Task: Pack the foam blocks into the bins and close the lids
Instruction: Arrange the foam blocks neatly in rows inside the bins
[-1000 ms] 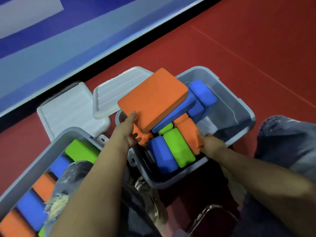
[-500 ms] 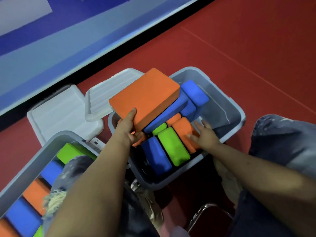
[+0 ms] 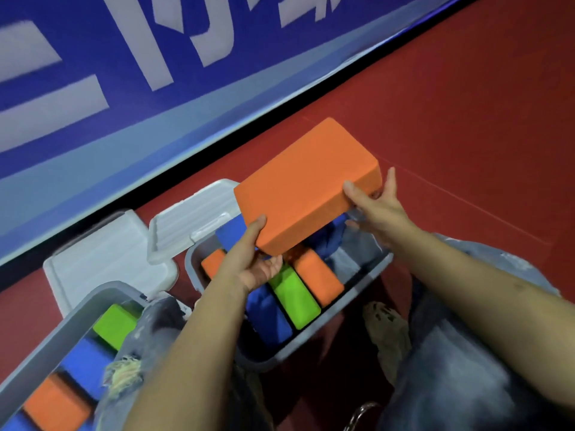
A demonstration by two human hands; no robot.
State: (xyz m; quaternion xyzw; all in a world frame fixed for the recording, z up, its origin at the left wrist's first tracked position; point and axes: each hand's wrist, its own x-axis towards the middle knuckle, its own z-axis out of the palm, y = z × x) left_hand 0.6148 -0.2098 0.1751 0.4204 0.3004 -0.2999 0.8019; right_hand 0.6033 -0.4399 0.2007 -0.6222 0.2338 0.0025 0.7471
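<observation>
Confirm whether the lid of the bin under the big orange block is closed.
No: the white lid hangs open behind the bin, whose blocks lie exposed.

A red floor point(image 3: 466, 104) meets a blue banner wall point(image 3: 93, 98) with pale lettering.

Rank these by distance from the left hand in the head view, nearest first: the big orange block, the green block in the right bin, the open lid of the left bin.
1. big orange block: gripped by the left hand at its near corner.
2. green block: just below and right of that hand, inside the right bin.
3. open lid: far off on the left, lying on the floor.
</observation>
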